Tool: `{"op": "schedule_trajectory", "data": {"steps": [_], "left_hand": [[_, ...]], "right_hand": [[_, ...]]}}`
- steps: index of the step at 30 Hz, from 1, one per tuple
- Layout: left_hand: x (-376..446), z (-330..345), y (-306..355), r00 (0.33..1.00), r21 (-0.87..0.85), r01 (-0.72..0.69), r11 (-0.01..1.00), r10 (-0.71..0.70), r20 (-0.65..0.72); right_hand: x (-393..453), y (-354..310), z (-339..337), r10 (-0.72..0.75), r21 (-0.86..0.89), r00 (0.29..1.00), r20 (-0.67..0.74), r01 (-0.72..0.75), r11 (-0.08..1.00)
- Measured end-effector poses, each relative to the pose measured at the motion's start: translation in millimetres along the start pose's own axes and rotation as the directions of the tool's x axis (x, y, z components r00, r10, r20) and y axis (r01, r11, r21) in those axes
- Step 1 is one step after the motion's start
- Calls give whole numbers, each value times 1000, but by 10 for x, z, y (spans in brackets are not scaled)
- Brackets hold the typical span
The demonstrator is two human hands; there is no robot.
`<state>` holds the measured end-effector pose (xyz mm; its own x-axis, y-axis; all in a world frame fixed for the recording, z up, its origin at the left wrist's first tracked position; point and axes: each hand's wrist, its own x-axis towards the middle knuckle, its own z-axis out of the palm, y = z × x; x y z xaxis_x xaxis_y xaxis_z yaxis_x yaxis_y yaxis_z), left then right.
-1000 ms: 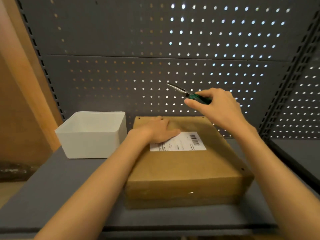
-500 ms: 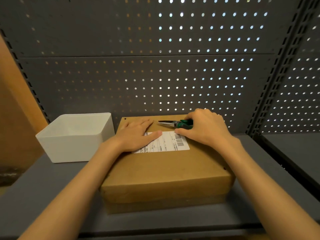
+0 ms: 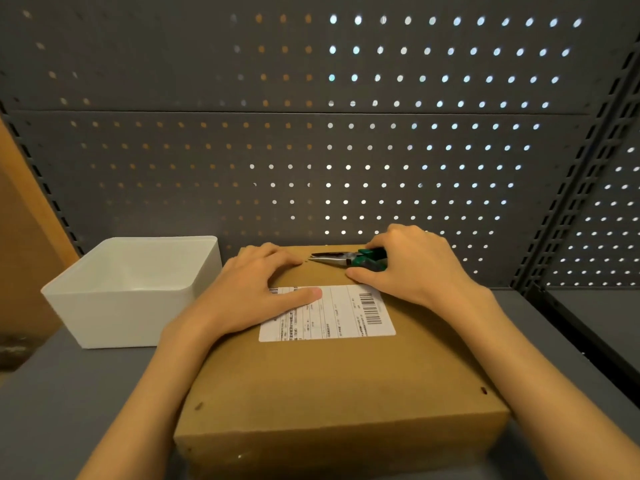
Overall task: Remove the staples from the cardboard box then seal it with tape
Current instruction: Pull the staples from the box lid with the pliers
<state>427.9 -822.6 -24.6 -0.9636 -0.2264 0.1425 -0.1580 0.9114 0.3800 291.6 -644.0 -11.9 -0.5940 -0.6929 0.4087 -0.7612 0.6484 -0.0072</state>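
1. The cardboard box [image 3: 332, 375] lies on the grey shelf [image 3: 69, 393], as before.
2. The left hand [image 3: 256, 289] stays flat on its lid, fingers now further back.
3. The right hand [image 3: 412, 268] still grips the pliers [image 3: 349, 259], tips now lower near the far edge.

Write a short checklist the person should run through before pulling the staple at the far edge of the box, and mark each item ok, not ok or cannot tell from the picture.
1. Cardboard box lies flat on the shelf: ok.
2. Left hand presses flat on the box top to steady it: ok.
3. Right hand grips the green handles of the pliers: ok.
4. Plier tips reach the small staple near the far edge: ok, though whether they grip it: cannot tell.
5. Left fingertips clear of the plier tips: not ok, they lie very close.
6. White bin open beside the box for pulled staples: ok.
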Motion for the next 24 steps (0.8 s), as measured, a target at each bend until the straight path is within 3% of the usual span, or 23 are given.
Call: {"op": "schedule_trajectory", "data": {"steps": [11,24], "left_hand": [[-7,102,-108,995,-87,73,994,-78,-58],[-30,79,-83,994,-88,103,991,-104,-16]], "right_hand": [[67,44,-23,-58,0,997,56,58,998],[44,50,-16,-66,16,994,87,65,998]]}}
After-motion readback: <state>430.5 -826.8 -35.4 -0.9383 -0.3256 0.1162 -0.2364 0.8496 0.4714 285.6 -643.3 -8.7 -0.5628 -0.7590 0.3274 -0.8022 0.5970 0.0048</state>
